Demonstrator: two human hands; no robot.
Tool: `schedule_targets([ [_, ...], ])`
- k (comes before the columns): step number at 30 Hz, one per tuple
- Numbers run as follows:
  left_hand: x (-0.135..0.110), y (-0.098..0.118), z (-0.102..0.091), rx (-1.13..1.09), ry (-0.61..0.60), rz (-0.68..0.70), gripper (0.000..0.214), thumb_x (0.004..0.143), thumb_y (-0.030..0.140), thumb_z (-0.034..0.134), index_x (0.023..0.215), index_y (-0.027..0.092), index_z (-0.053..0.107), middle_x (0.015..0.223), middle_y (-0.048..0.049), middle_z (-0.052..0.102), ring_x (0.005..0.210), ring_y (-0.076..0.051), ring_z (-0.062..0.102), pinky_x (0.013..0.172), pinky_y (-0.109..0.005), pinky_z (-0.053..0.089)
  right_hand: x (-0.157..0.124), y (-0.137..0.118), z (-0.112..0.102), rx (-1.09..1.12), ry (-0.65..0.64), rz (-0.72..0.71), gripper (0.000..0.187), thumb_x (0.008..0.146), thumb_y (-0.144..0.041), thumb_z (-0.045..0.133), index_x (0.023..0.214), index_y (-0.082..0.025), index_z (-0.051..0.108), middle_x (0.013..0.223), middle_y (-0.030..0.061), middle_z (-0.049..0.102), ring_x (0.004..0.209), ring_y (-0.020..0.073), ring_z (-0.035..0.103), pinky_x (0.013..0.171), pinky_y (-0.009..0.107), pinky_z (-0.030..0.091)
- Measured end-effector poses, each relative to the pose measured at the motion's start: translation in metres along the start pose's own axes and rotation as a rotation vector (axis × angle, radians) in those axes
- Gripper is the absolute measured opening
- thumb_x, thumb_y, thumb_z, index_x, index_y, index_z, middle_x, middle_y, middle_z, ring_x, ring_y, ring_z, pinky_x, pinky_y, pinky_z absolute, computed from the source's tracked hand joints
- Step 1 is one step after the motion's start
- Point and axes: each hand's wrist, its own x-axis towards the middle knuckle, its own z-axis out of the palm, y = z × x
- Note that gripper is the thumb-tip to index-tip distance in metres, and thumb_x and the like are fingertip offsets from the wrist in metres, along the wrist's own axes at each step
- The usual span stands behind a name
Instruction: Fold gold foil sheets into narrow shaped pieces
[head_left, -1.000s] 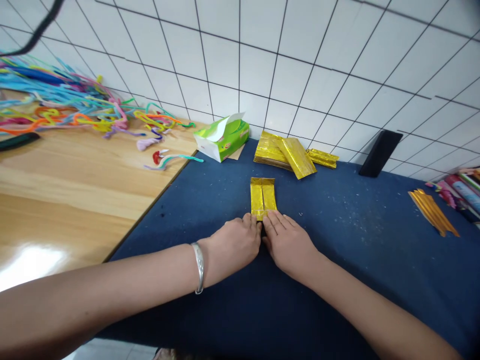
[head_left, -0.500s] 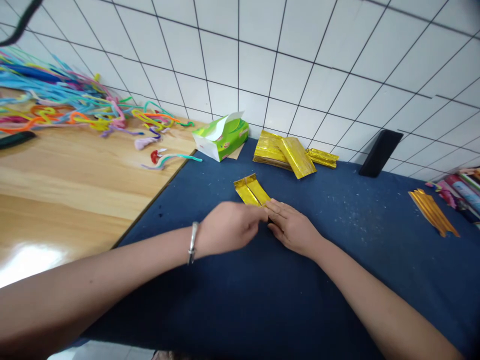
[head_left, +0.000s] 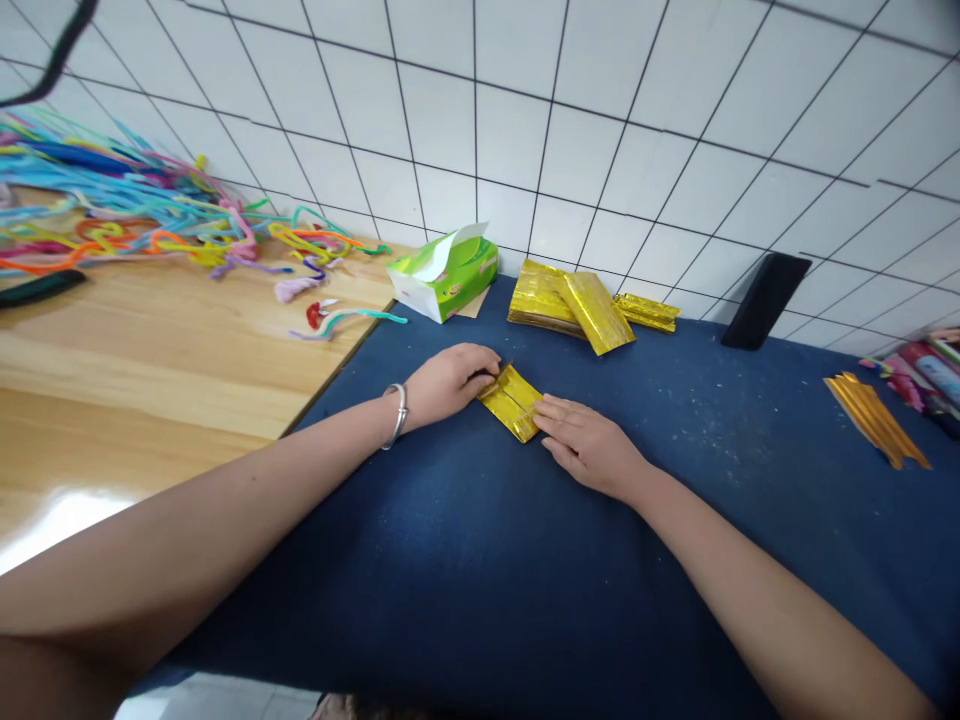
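Observation:
On the blue cloth lies a folded piece of gold foil paper (head_left: 516, 402), flat, with a crease line along its middle. My left hand (head_left: 448, 385), a silver bangle at its wrist, has its fingers closed on the paper's upper left end. Across the right end of the paper, the fingertips of my right hand (head_left: 589, 440) press down, stretched out and flat. Behind the hands, a stack of folded gold foil papers (head_left: 540, 290) leans near the wall, with one loose folded paper (head_left: 598, 312) resting against it.
A green tissue box (head_left: 457, 280) stands left of the stack. Colourful pipe cleaners (head_left: 150, 200) cover the wooden table (head_left: 187, 370) at left. A black phone-like slab (head_left: 765, 302) leans on the tiled wall. Orange-gold strips (head_left: 877, 415) lie at right.
My left hand has moved from beside my right fingers to the paper's upper left end. The paper's upper end is folded inward, so it looks shorter. My right hand stays almost in place.

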Motion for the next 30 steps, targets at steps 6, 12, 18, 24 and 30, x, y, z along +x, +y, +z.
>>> schedule_targets([
  [6, 0.000, 0.004, -0.002, 0.135, -0.180, 0.201, 0.027, 0.089, 0.016, 0.037, 0.108, 0.017, 0.057, 0.120, -0.0072, 0.056, 0.113, -0.016, 0.051, 0.097, -0.033, 0.039, 0.002, -0.012, -0.006, -0.106, 0.001, 0.050, 0.034, 0.089, -0.030, 0.046, 0.117, -0.015, 0.057, 0.121, 0.0090, 0.058, 0.114, 0.0232, 0.047, 0.094, 0.042, 0.041],
  [12, 0.001, 0.002, -0.004, 0.082, -0.203, 0.189, 0.028, 0.087, 0.016, 0.041, 0.110, 0.019, 0.056, 0.116, -0.0061, 0.059, 0.109, -0.016, 0.053, 0.096, -0.033, 0.040, 0.002, -0.010, -0.007, -0.082, -0.007, 0.064, 0.032, 0.089, -0.033, 0.047, 0.116, -0.019, 0.057, 0.120, 0.0074, 0.059, 0.110, 0.0214, 0.050, 0.091, 0.040, 0.041],
  [18, 0.001, 0.015, -0.020, -0.080, -0.284, 0.097, 0.023, 0.086, 0.024, 0.047, 0.104, 0.019, 0.060, 0.104, -0.0025, 0.064, 0.097, -0.013, 0.058, 0.090, -0.026, 0.043, -0.001, 0.006, -0.006, -0.033, 0.035, 0.066, 0.029, 0.086, -0.035, 0.051, 0.110, -0.020, 0.060, 0.115, 0.0063, 0.062, 0.113, 0.0191, 0.051, 0.095, 0.039, 0.038],
  [24, 0.000, 0.004, -0.033, -0.275, -0.425, 0.135, 0.027, 0.079, 0.020, 0.055, 0.106, 0.019, 0.058, 0.114, -0.0024, 0.060, 0.103, -0.013, 0.056, 0.094, -0.025, 0.040, -0.001, 0.005, -0.010, -0.095, 0.061, 0.019, 0.033, 0.083, -0.042, 0.054, 0.107, -0.020, 0.061, 0.113, 0.0082, 0.063, 0.111, 0.0224, 0.053, 0.093, 0.041, 0.038],
  [30, 0.000, -0.003, -0.031, -0.297, -0.453, 0.235, 0.028, 0.079, 0.012, 0.051, 0.104, 0.019, 0.062, 0.116, -0.0049, 0.061, 0.112, -0.013, 0.053, 0.098, -0.027, 0.039, -0.002, -0.002, -0.011, -0.199, 0.061, -0.101, 0.023, 0.088, -0.025, 0.047, 0.105, -0.017, 0.061, 0.102, 0.0077, 0.066, 0.099, 0.0191, 0.057, 0.091, 0.038, 0.040],
])
